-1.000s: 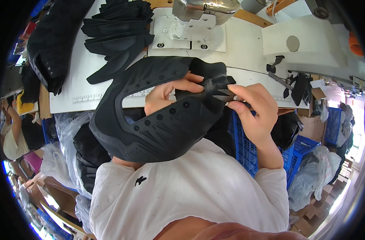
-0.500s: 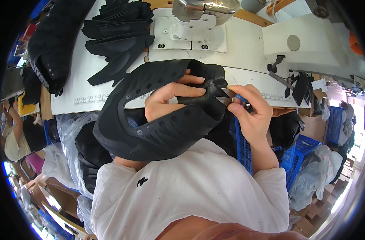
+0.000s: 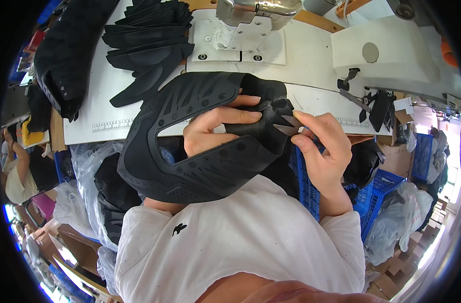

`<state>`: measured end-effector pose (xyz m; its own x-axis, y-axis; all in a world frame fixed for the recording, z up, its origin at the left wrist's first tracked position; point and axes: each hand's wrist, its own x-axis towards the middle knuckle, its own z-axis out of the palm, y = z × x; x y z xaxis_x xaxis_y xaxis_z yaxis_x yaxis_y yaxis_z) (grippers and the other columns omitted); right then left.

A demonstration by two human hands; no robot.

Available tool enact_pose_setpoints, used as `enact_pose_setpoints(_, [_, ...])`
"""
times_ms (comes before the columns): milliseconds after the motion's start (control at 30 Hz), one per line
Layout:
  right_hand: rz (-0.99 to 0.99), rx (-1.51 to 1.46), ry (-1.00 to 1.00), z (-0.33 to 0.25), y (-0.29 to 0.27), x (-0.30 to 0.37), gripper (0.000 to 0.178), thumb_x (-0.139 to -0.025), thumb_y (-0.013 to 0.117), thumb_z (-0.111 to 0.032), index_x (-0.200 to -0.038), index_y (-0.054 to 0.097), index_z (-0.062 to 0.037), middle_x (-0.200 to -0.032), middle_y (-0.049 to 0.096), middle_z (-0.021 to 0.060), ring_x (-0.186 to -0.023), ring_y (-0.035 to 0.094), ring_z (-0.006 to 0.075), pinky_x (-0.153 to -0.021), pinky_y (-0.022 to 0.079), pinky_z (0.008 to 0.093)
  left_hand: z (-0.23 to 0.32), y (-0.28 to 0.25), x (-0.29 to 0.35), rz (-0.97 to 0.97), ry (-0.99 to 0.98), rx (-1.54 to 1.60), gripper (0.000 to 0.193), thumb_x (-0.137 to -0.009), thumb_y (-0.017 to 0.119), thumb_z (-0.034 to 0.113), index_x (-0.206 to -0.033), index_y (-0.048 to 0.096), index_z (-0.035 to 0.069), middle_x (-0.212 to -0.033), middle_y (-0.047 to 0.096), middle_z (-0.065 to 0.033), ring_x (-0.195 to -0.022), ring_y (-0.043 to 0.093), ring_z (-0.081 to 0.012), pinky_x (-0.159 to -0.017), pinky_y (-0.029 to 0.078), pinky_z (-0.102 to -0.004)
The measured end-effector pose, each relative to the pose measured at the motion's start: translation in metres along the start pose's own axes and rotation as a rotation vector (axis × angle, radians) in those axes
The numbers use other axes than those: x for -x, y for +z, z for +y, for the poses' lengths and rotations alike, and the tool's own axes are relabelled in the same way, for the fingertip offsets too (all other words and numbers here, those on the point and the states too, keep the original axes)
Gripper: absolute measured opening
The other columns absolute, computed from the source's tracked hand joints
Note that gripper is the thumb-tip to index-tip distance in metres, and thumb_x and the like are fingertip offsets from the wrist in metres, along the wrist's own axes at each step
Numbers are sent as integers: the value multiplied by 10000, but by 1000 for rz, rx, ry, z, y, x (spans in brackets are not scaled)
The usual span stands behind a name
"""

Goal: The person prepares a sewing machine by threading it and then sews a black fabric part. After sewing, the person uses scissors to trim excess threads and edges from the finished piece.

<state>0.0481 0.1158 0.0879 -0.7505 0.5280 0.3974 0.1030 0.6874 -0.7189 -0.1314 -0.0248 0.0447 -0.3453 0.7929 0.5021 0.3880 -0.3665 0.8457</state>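
A black shoe upper (image 3: 200,174) is held up in front of my chest, its curved front end toward the left and its heel end toward the right. My left hand (image 3: 207,126) reaches through the upper's opening, and its fingers press the lining near the heel. In my right hand (image 3: 323,144) is a pair of thread snips (image 3: 289,127), pinched between thumb and fingers. The two pointed blades are spread and lie against the heel edge; any thread there is too small to see. Most of the snips' handle is hidden by my fingers.
Behind the upper stands a white sewing machine table with a metal machine head (image 3: 258,12). Stacked black shoe pieces (image 3: 149,43) lie at its left, beside more joined uppers (image 3: 71,55). Blue crates (image 3: 379,194) and plastic bags (image 3: 402,217) are at the lower right. Another person sits far left.
My right hand and the snips have shifted slightly to the right, and the blades look farther apart. The upper has turned a little in my left hand.
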Motion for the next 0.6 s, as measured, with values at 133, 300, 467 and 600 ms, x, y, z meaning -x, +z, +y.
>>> enact_pose_setpoints(133, [21, 46, -27, -2, 0, 1, 399, -764, 805, -18, -1155, 742, -64, -759, 583, 45, -613, 514, 131, -547, 394, 259, 0, -3, 0, -25, -1, 11, 317, -650, 883, 81, -934, 748, 35, -1156, 672, -165, -1306, 527, -352, -1136, 400, -494])
enact_pose_setpoints(300, [44, 90, -30, -4, 1, 2, 412, -757, 820, -44, -1161, 741, -64, -744, 572, 46, -585, 490, 127, -527, 380, 258, -4, -1, 3, -29, 10, 2, 354, -672, 881, 77, -980, 725, -1, -1188, 660, -188, -1322, 513, -362, -1141, 390, -495])
enact_pose_setpoints(467, [78, 148, -55, -5, 6, 4, 418, -757, 827, -65, -1164, 737, -53, -732, 563, 48, -569, 475, 128, -513, 369, 265, -12, -5, 1, -54, 181, -76, 233, -708, 841, 101, -919, 764, 42, -1168, 668, -177, -1228, 597, -395, -1082, 432, -517])
enact_pose_setpoints(600, [110, 97, -38, -3, 12, 5, 414, -763, 824, -54, -1166, 731, -33, -732, 563, 49, -574, 483, 126, -514, 371, 264, -16, -7, 1, -96, 228, -44, 244, -755, 825, 60, -984, 748, 23, -1217, 629, -197, -1268, 560, -397, -1111, 402, -525])
